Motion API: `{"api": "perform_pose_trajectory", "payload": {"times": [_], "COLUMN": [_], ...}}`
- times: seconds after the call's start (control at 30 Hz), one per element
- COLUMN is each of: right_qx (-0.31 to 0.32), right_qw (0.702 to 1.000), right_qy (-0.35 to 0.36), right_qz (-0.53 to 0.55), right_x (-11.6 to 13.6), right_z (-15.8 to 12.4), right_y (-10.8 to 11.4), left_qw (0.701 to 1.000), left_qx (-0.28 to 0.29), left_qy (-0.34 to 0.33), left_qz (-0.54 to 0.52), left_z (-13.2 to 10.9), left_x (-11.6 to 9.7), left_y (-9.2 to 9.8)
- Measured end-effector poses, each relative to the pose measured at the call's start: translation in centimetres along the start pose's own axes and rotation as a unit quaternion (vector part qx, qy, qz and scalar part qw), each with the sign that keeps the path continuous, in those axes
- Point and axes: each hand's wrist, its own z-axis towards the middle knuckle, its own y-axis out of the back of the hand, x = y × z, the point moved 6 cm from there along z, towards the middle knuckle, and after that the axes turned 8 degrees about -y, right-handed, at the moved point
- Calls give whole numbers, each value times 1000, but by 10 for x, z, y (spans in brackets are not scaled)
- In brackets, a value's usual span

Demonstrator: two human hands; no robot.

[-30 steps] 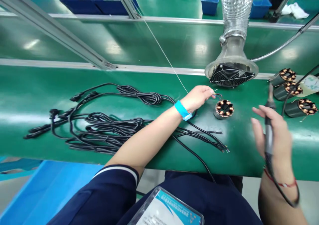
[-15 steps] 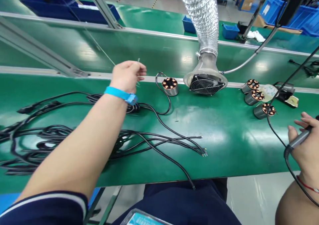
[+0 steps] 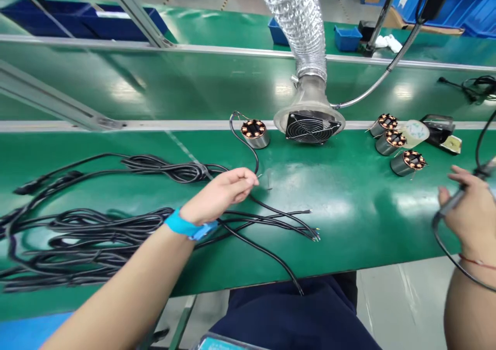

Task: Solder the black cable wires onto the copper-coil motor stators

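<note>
My left hand (image 3: pixel 232 189), with a blue wrist strap, is closed in a pinch over the black cables. It holds a thin strand of solder wire (image 3: pixel 182 148) that trails up to the left; a short end pokes out past the fingertips. My right hand (image 3: pixel 467 205) is wrapped round the grey handle of a soldering iron (image 3: pixel 454 200) at the right edge; its tip is hard to make out. Behind my left hand stands a motor stator (image 3: pixel 254 134) with copper windings and a black cable attached. Several black power cables (image 3: pixel 112 231) lie coiled at the left, their stripped ends towards the middle.
A fume hood with a fan guard (image 3: pixel 312 127) hangs from a silver duct (image 3: pixel 298 24). Three more stators (image 3: pixel 405 164) stand at the right, beside a round translucent container (image 3: pixel 414 133) and an iron stand with a yellow sponge (image 3: pixel 451 144). A metal rail (image 3: pixel 194 125) runs along the back.
My left hand has come down and right, from near the back rail to above the cables, drawing the solder wire along. My right hand still grips the iron. The camera view has shifted slightly.
</note>
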Motion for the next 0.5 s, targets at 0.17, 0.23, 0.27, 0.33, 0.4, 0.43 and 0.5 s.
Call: {"api": "perform_pose_trajectory", "payload": {"times": [0.17,0.23,0.27,0.33,0.4,0.43,0.5], "right_qx": [85,76,72,73,83,89,96], "right_qw": [995,997,997,996,994,991,982], "right_qy": [45,33,30,34,57,75,126], "right_qz": [-8,7,15,30,47,59,101], "right_x": [49,53,56,66,86,99,133], "right_z": [32,39,40,35,22,13,-9], "right_y": [-46,-50,-50,-50,-50,-50,-47], "left_qw": [999,998,997,996,996,997,999], "left_qx": [53,68,75,86,78,65,24], "left_qy": [-8,3,8,16,20,20,11], "left_qz": [8,5,1,-11,-23,-26,-29], "left_z": [0,-5,-7,-9,-5,-2,6], "left_x": [-10,-7,-5,1,5,6,2], "left_y": [-35,-42,-44,-46,-47,-47,-46]}}
